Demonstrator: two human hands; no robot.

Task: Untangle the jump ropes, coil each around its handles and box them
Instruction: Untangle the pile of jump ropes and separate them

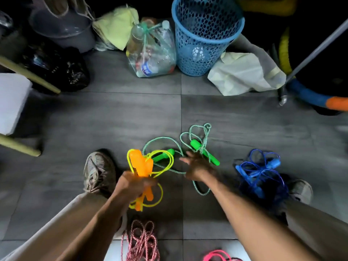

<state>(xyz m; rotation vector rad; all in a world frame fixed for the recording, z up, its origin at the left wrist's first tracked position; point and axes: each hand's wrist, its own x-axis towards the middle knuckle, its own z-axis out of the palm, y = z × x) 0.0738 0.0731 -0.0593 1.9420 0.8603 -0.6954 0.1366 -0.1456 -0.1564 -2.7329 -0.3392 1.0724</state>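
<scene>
My left hand (131, 187) grips the two orange handles (142, 164) of a jump rope whose yellow cord (165, 164) loops loosely around them. My right hand (197, 166) hovers with fingers spread over the green rope (163, 138), which lies tangled on the floor with its two green handles (204, 152). A blue rope (261, 172) sits bunched to the right by my right shoe. A red-and-white braided rope (143, 242) and a pink rope (216, 255) lie at the bottom edge.
A blue perforated basket (207, 34), a bag of plastic bottles (150, 49), crumpled cloths (244, 74) and a grey bucket (64, 29) line the far side. A white box (11, 102) stands at left. My shoes (99, 172) flank the ropes on grey tiles.
</scene>
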